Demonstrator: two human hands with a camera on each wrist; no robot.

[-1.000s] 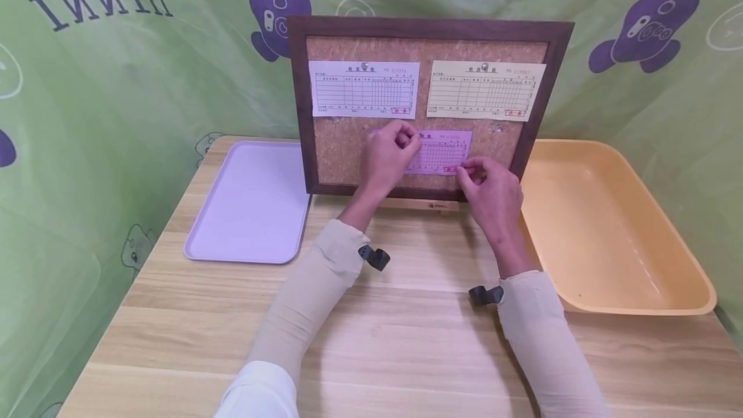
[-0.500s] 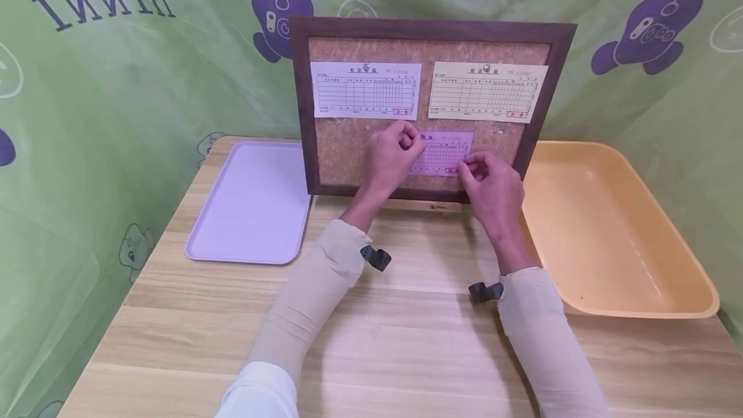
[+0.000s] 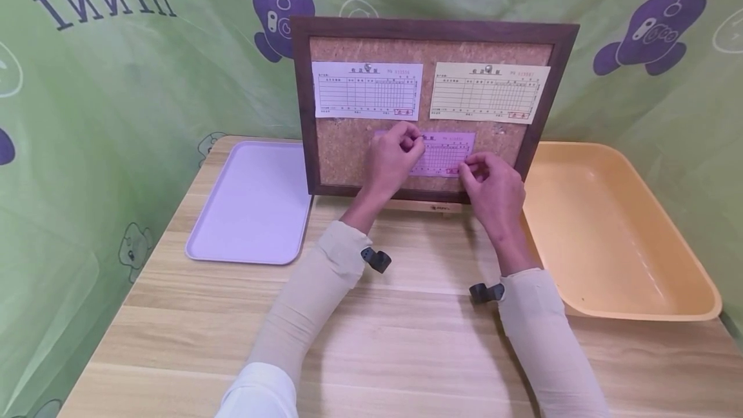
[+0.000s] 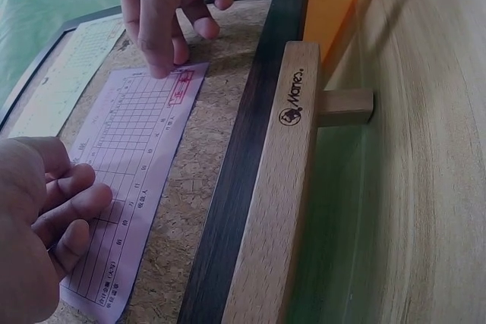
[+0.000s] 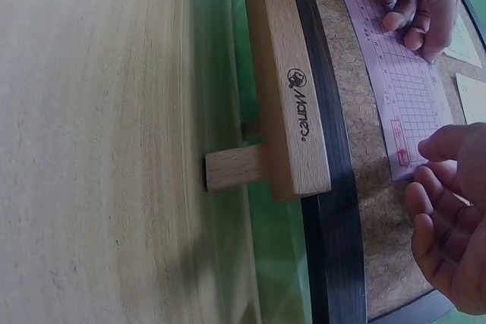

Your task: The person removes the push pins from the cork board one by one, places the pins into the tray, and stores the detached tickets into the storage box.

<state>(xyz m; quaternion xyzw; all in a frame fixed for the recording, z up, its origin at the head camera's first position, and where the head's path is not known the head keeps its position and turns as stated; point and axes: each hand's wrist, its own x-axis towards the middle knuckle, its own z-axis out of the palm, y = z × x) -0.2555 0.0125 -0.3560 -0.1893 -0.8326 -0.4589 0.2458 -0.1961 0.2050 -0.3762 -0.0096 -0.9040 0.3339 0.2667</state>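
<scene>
In the head view, the left grip (image 3: pixel 391 159) covers much of the left part of the purple form (image 3: pixel 442 155); whether its fingertips pinch anything cannot be told. The right grip (image 3: pixel 493 187) hides part of the form's lower right corner. Much of the print is too small to read. The right arm (image 3: pixel 548 328) blocks part of the orange tray (image 3: pixel 609 231). Each wrist view crops its own grip.
</scene>
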